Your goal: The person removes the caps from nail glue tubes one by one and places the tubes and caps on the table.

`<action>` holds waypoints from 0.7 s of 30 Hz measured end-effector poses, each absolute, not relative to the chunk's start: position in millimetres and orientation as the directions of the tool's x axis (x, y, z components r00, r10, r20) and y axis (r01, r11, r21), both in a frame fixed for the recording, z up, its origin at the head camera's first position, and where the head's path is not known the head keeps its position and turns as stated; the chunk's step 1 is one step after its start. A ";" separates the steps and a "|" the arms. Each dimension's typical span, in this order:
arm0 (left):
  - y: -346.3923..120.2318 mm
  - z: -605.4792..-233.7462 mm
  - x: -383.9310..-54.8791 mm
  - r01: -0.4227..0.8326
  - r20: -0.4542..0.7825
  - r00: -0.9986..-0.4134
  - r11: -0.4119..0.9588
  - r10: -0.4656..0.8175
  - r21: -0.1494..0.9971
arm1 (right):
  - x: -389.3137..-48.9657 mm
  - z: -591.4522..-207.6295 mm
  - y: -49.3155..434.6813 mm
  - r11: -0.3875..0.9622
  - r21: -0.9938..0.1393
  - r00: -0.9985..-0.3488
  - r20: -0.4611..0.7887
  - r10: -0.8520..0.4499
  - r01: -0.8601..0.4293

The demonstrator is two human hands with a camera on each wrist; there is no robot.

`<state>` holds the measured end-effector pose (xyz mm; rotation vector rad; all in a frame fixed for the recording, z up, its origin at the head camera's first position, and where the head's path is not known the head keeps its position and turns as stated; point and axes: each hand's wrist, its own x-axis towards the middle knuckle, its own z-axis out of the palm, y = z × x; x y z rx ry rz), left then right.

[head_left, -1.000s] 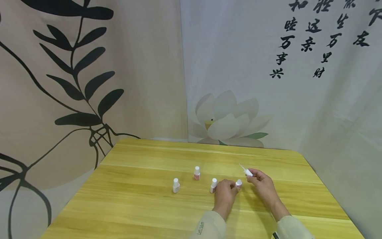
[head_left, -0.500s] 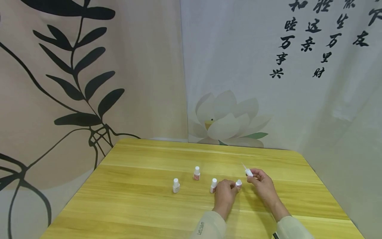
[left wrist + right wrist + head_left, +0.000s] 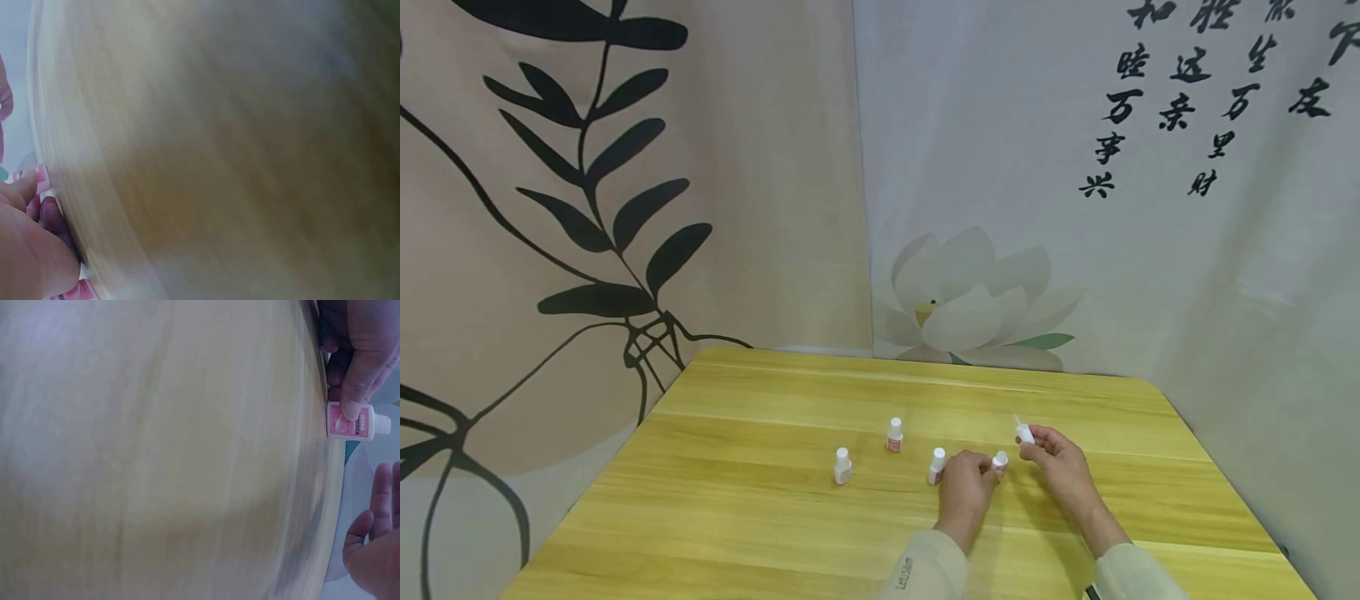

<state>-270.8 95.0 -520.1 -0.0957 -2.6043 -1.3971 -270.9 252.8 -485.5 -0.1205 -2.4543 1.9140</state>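
Observation:
My left hand grips a small white bottle that stands upright on the table. In the right wrist view the bottle's pink label faces the camera, the thumb lies against it, and its white neck has no cap. To the right and raised, my right hand pinches a white cap between thumb and fingertips. A thin applicator stem sticks up from that cap, away from the bottle. Right beside the left hand stands a second, capped bottle, partly hidden by the knuckles.
Two more capped bottles stand on the wooden table: one with a red label farther back, and a white bottle to the left. Behind the table's far edge hangs a printed curtain.
In my right hand the cap has shifted slightly right and turned, so its stem stands more upright instead of leaning left. My left hand and the bottles stay put.

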 end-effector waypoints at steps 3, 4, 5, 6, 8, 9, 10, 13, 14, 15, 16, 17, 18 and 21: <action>94.8 -520.0 -271.1 0.145 0.194 -0.981 0.565 -0.028 0.812 | -271.1 -485.5 252.7 0.227 -0.973 -0.997 -0.030 0.073 0.045; 94.8 -519.8 -271.1 0.145 0.194 -0.981 0.566 -0.028 0.812 | -271.2 -485.4 252.8 0.225 -0.973 -0.997 -0.032 0.073 0.048; 94.8 -519.6 -271.0 0.148 0.198 -0.980 0.569 -0.027 0.809 | -271.1 -485.2 252.6 0.220 -0.974 -0.997 -0.036 0.075 0.052; 95.0 -519.5 -271.1 0.147 0.197 -0.980 0.568 -0.027 0.810 | -271.3 -485.1 252.7 0.220 -0.974 -0.996 -0.037 0.076 0.053; 95.2 -519.2 -271.0 0.152 0.203 -0.979 0.567 -0.028 0.810 | -271.4 -484.7 252.6 0.230 -0.972 -0.996 -0.035 0.080 0.052; 95.3 -519.1 -271.1 0.158 0.210 -0.977 0.567 -0.027 0.808 | -271.3 -484.4 252.5 0.239 -0.970 -0.996 -0.035 0.087 0.055; 95.4 -519.0 -271.1 0.159 0.211 -0.977 0.566 -0.027 0.809 | -271.5 -484.5 252.6 0.256 -0.965 -0.995 -0.033 0.094 0.056; 95.2 -518.9 -270.9 0.162 0.214 -0.977 0.563 -0.027 0.810 | -271.5 -483.8 252.3 0.304 -0.951 -0.993 -0.025 0.117 0.060; 95.2 -518.9 -271.0 0.158 0.210 -0.977 0.561 -0.028 0.813 | -271.8 -483.8 252.3 0.317 -0.946 -0.992 -0.026 0.124 0.064; 95.0 -518.9 -271.0 0.160 0.211 -0.977 0.563 -0.028 0.811 | -271.8 -483.5 252.2 0.325 -0.943 -0.991 -0.028 0.130 0.070; 95.0 -519.1 -270.9 0.155 0.206 -0.978 0.560 -0.029 0.814 | -272.1 -483.5 252.3 0.332 -0.941 -0.991 -0.027 0.131 0.069; 94.9 -519.0 -270.9 0.154 0.205 -0.978 0.560 -0.029 0.814 | -272.2 -483.1 252.2 0.332 -0.940 -0.990 -0.030 0.134 0.074; 95.0 -518.9 -270.9 0.150 0.201 -0.979 0.559 -0.031 0.816 | -272.5 -483.2 252.2 0.333 -0.940 -0.991 -0.031 0.134 0.075; 95.1 -519.1 -270.9 0.143 0.192 -0.981 0.550 -0.033 0.823 | -273.0 -483.1 252.2 0.327 -0.942 -0.990 -0.035 0.137 0.078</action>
